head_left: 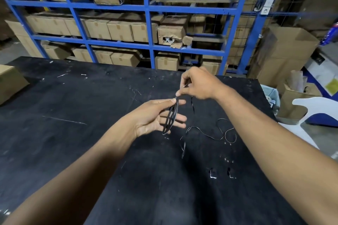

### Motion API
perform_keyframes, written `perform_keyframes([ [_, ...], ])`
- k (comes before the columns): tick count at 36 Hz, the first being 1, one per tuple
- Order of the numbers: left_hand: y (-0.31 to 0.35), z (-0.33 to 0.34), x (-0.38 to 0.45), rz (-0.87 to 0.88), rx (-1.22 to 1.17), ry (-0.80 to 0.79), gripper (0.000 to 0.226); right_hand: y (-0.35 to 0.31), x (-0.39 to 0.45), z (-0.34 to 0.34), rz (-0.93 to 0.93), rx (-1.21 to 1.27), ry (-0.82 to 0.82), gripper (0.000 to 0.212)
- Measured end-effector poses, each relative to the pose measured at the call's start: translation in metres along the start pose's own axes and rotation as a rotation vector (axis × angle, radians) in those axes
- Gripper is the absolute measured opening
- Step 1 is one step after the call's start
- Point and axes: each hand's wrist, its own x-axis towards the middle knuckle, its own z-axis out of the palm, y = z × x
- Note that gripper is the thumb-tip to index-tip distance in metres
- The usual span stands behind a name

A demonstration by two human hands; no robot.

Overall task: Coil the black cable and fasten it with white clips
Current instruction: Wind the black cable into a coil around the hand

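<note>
My left hand (155, 115) holds a small coil of the black cable (170, 118) upright, pinched between thumb and fingers above the black table (91, 115). Just above and to the right, my right hand (199, 84) pinches the cable's strand at the top of the coil. The loose remainder of the cable (210, 133) trails from the right hand down onto the table in loops. Two small white clips (213, 174) (231, 173) lie on the table nearer to me, at the right.
A cardboard box (11, 82) sits at the table's left edge. Blue shelving (146, 23) full of cardboard boxes stands behind the table. Open boxes (285, 56) and a white-and-blue chair (318, 111) stand at the right.
</note>
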Motion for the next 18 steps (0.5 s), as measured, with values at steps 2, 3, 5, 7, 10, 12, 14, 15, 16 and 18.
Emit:
perform_keyframes([
  [2,-0.001,0.000,0.004,0.007,0.007,0.046,0.031,-0.008,0.001,-0.004,-0.012,-0.044,0.035,0.025],
  [3,-0.002,0.000,0.006,0.014,0.005,0.072,0.030,-0.013,0.000,-0.005,-0.023,-0.059,0.045,0.025],
  [5,-0.002,-0.002,0.012,0.040,-0.012,0.130,0.029,-0.019,-0.003,-0.003,-0.042,-0.046,0.069,0.021],
  [7,-0.001,-0.005,0.017,0.074,-0.048,0.186,0.030,-0.022,-0.006,0.002,-0.037,0.002,0.116,0.017],
  [10,0.003,-0.008,0.021,0.118,-0.160,0.254,0.030,-0.025,-0.014,0.017,0.015,0.138,0.206,0.014],
  [12,0.007,-0.008,0.023,0.130,-0.268,0.265,0.029,-0.029,-0.023,0.029,0.046,0.234,0.257,0.018],
  [14,0.010,-0.007,0.027,0.140,-0.373,0.290,0.026,-0.035,-0.034,0.043,0.057,0.302,0.313,0.023],
  [15,0.012,-0.007,0.028,0.146,-0.412,0.312,0.025,-0.037,-0.039,0.051,0.062,0.357,0.337,0.026],
  [16,0.013,-0.008,0.029,0.155,-0.447,0.332,0.025,-0.040,-0.045,0.059,0.071,0.430,0.355,0.030],
  [18,0.017,-0.010,0.029,0.173,-0.518,0.337,0.026,-0.041,-0.055,0.076,0.080,0.570,0.386,0.033],
])
